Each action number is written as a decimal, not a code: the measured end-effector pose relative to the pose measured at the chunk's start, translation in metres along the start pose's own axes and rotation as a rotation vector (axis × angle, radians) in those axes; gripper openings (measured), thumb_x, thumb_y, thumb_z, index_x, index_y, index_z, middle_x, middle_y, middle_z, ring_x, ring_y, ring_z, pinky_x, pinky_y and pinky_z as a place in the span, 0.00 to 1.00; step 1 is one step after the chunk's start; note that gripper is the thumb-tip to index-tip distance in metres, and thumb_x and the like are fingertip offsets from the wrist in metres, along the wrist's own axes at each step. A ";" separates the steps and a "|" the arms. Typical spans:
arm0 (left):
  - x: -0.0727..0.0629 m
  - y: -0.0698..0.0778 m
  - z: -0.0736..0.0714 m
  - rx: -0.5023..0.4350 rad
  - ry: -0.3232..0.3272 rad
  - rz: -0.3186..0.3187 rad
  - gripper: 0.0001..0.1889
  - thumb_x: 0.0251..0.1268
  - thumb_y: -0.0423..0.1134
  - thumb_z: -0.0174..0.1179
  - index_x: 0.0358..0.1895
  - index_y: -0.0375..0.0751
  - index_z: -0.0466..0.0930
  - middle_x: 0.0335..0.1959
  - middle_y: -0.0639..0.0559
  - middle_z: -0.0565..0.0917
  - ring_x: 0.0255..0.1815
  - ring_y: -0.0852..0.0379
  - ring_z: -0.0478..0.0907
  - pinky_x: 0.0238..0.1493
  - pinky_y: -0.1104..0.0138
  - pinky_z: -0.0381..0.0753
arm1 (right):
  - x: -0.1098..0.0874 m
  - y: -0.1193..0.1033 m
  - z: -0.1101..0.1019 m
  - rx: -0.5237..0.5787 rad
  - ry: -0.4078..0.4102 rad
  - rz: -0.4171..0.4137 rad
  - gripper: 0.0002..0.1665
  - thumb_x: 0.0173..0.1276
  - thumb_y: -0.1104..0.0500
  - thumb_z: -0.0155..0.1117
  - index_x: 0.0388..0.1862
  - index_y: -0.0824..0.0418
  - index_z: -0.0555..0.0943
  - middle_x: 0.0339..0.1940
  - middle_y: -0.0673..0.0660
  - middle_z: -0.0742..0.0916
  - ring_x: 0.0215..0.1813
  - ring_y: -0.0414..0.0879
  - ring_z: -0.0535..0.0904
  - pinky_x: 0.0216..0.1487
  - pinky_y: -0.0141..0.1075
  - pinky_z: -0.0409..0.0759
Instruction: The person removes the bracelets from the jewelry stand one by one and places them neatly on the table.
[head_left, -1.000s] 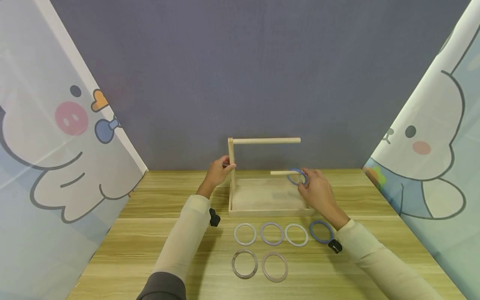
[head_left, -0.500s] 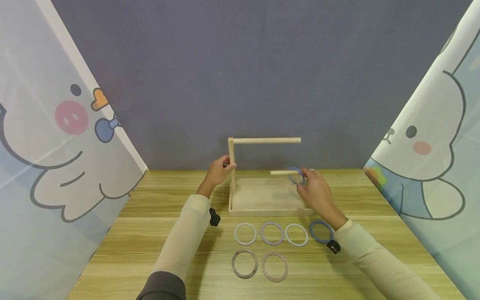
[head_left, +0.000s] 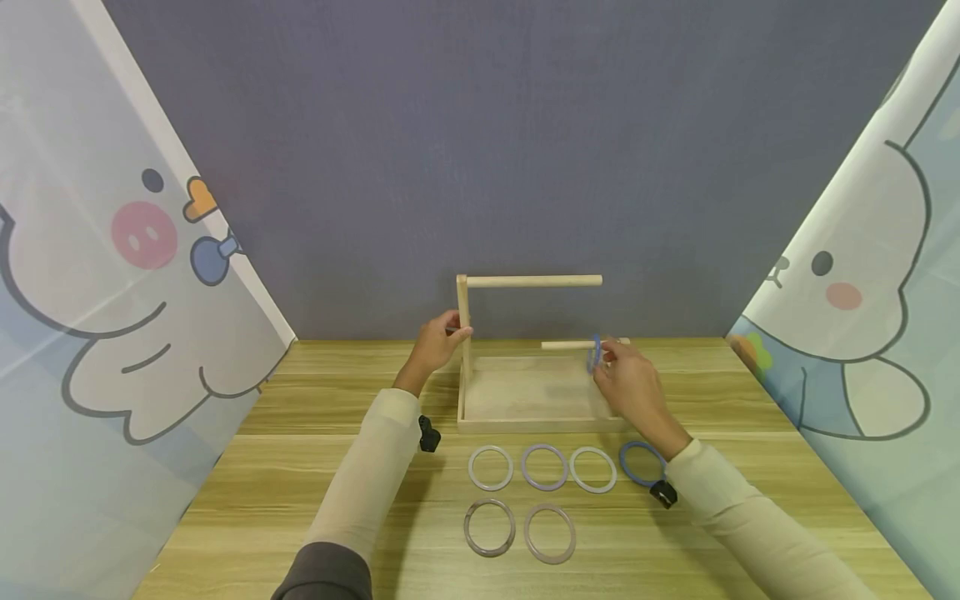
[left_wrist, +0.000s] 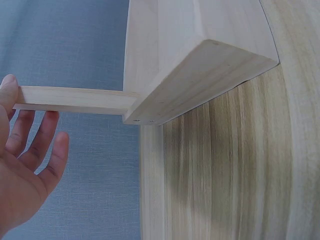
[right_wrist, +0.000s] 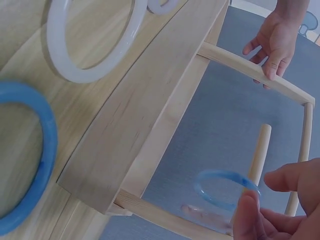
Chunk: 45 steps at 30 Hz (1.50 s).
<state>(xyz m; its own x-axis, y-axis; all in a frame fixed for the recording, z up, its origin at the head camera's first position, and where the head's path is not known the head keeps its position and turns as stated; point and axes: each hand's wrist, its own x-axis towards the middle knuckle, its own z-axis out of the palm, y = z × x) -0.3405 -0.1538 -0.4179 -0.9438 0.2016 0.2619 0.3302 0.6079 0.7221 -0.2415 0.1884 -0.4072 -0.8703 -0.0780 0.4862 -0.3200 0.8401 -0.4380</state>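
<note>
My left hand [head_left: 437, 343] holds the upright post of a wooden rack [head_left: 462, 304], with thumb and fingers on either side of it. In the left wrist view, the left hand [left_wrist: 30, 165] reaches that post [left_wrist: 75, 97] near its far end. My right hand [head_left: 633, 379] is at the rack's short lower dowel [head_left: 566, 345], with thumb and forefinger at a translucent blue bangle [head_left: 596, 358]. In the right wrist view, the blue bangle [right_wrist: 215, 175] loops around the dowel [right_wrist: 260, 150], and its edge passes between the right hand's [right_wrist: 295, 200] thumb and forefinger.
In front of the rack's tray base [head_left: 540, 426] lie several bangles: a white one [head_left: 471, 469], a lilac one [head_left: 523, 471], another white one [head_left: 573, 472], a darker blue one [head_left: 626, 468], a brownish one [head_left: 468, 533] and a pinkish one [head_left: 528, 537]. A longer dowel [head_left: 534, 282] juts out above.
The blue bangle on the lower dowel has turned from nearly face-on to almost edge-on. My right hand has barely shifted; the left hand stays on the post.
</note>
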 end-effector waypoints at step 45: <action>-0.002 0.004 -0.001 0.008 -0.005 -0.021 0.21 0.78 0.47 0.57 0.66 0.41 0.74 0.59 0.40 0.83 0.61 0.42 0.81 0.61 0.49 0.81 | 0.010 -0.003 0.013 0.028 -0.032 0.135 0.18 0.70 0.54 0.67 0.45 0.71 0.84 0.38 0.67 0.91 0.27 0.55 0.89 0.18 0.32 0.77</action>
<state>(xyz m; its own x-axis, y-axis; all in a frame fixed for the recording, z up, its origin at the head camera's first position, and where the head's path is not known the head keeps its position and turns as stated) -0.3368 -0.1525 -0.4150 -0.9506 0.1928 0.2433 0.3102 0.6182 0.7222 -0.2545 0.1777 -0.4107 -0.9176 0.0167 0.3972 -0.2094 0.8290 -0.5186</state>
